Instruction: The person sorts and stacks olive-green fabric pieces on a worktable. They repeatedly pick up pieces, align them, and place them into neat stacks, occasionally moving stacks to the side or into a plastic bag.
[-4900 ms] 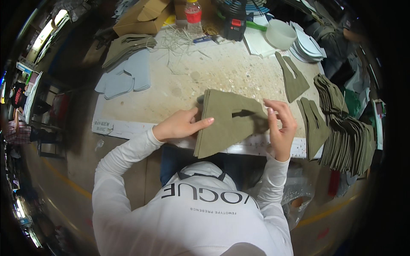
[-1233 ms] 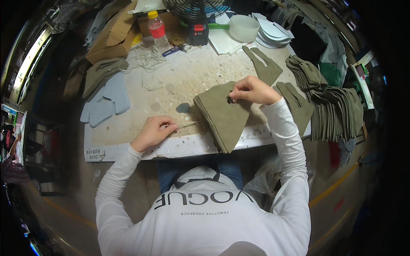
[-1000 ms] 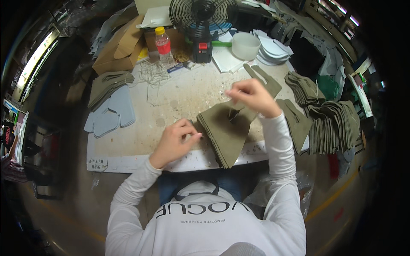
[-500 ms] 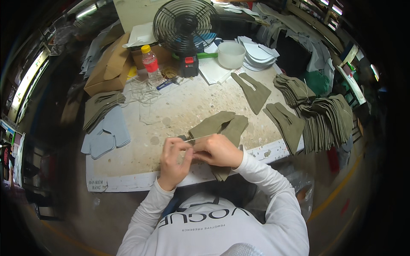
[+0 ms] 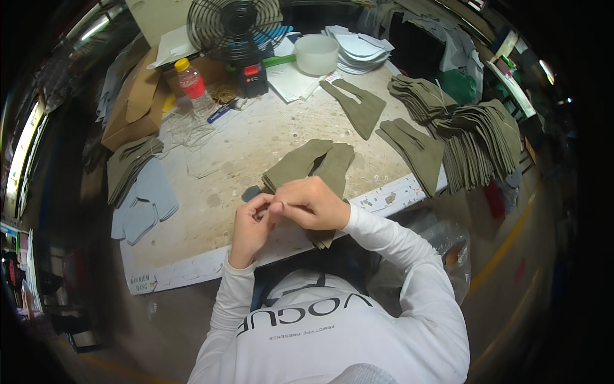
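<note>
Both hands meet fingertip to fingertip above the table's front edge. My left hand [image 5: 248,229] is closed in a pinch, thumb against the fingers. My right hand [image 5: 313,203] is closed too, its back turned up and its fingertips touching the left ones. The thin pale string they pinch is almost wholly hidden by the fingers. Just beyond and partly beneath the right hand lies a stack of olive fabric pieces [image 5: 336,168] with a split down the middle, its near end hanging over the edge. A small dark grey scrap [image 5: 251,192] lies beside the left fingers.
Right on the table [image 5: 217,173] are two olive pieces [image 5: 358,110] [image 5: 416,153] and tied olive bundles [image 5: 480,141]. Left lie grey-blue pieces [image 5: 146,203] and an olive stack [image 5: 131,168]. Behind stand a bottle [image 5: 194,83], loose string [image 5: 185,134], snips [image 5: 222,110], a fan [image 5: 233,29] and a bowl [image 5: 316,54].
My fingers have drawn together, and the string stretched between them before hardly shows now. The whole view has shifted, so the table's things sit higher and further left.
</note>
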`<state>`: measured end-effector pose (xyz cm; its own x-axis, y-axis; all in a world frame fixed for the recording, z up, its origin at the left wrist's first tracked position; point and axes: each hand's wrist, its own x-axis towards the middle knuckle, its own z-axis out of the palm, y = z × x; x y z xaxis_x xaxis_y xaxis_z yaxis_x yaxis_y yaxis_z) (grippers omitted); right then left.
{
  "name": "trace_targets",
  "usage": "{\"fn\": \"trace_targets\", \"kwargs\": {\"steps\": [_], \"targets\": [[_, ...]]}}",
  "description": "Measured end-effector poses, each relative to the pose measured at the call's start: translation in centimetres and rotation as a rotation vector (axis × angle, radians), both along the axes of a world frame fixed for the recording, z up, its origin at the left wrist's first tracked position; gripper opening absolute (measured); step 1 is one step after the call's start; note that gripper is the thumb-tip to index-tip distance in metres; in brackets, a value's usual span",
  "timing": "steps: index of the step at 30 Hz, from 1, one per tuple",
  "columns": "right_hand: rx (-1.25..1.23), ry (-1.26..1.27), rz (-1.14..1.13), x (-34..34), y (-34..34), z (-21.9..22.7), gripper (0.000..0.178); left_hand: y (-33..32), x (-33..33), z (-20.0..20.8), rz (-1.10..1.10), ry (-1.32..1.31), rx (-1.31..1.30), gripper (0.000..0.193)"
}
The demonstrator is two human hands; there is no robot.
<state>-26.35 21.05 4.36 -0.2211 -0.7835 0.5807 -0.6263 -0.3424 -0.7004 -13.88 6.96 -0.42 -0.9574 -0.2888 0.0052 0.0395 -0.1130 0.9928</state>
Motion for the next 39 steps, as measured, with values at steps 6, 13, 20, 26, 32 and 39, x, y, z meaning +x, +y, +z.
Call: {"fn": "trace_targets", "kwargs": {"steps": [6, 13, 20, 26, 32, 39], "targets": [[0.109, -0.667, -0.215, -0.4, -0.4, 1.0, 0.022, 0.4, -0.2, -0.2, 0.128, -0.032, 0.030, 0.015], [-0.022, 0.493, -0.260, -1.8, 1.2, -0.3, 0.034, -1.7, -0.6, 0.6, -0.018, -0.175, 0.310, 0.013], [-0.191, 0.830, -0.370, -2.0, 0.3, -1.6, 0.014, -3.6, -1.0, -0.3, -0.237, -0.337, 0.702, 0.011], [0.078, 0.432, -0.231, -1.8, 0.1, -0.9, 0.012, -0.6, -0.7, 2.1, 0.180, 0.054, -0.668, 0.006], [0.285, 0.200, -0.202, -1.9, 0.6, 0.6, 0.022, 1.3, -0.3, 2.5, 0.305, 0.201, -0.802, 0.005], [0.187, 0.470, -0.392, -0.3, 2.2, 0.2, 0.036, -0.7, -1.1, 1.1, 0.078, -0.080, 0.214, 0.007]]}}
